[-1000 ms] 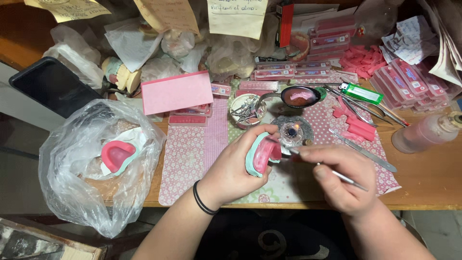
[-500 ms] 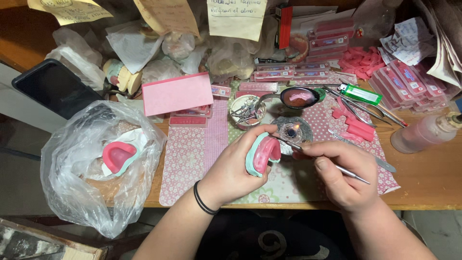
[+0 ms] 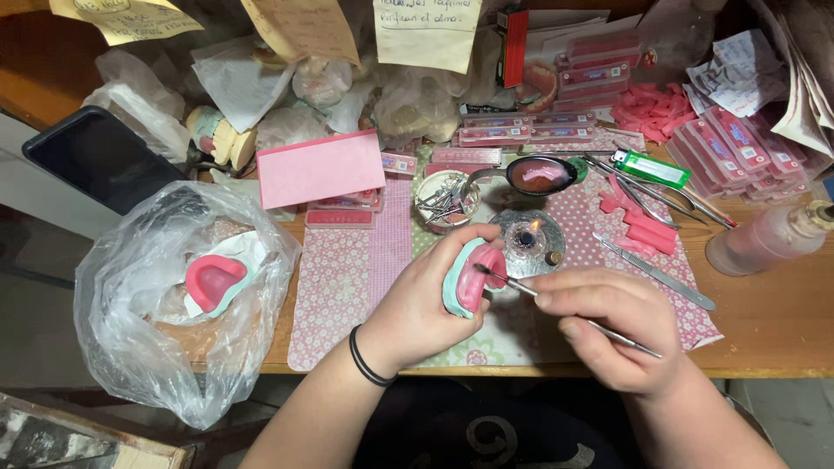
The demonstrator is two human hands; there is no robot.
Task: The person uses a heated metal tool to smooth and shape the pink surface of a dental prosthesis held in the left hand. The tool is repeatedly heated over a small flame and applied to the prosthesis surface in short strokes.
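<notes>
Gripping a teal dental cast topped with a pink wax rim (image 3: 470, 280), the left hand (image 3: 423, 304) wraps its fingers around the back of the piece and holds it above the floral-patterned pink mat (image 3: 347, 287) near the front of the wooden counter (image 3: 782, 321). The right hand (image 3: 608, 326) pinches a thin metal wax-carving instrument (image 3: 565, 311) between thumb and fingertips, and its tip touches the pink wax at the front of the cast. Just behind the cast stands a small round glass spirit burner (image 3: 526, 243) with a little flame lit at its wick. Behind that, a dark metal ladle-like spoon (image 3: 539, 175) holds a pool of melted pink wax, and beside it a small white cup (image 3: 445, 200) is packed with slim metal tools. To the left, a crumpled clear plastic bag (image 3: 174, 295) sags over the counter's edge and contains another pink and pale teal cast (image 3: 215, 281). A flat pink box (image 3: 320, 168) lies behind the mat. To the right lie loose pink wax sticks (image 3: 643, 227), a green lighter (image 3: 650, 168), and a clear plastic bottle of pinkish liquid (image 3: 764, 241) lying on its side.
</notes>
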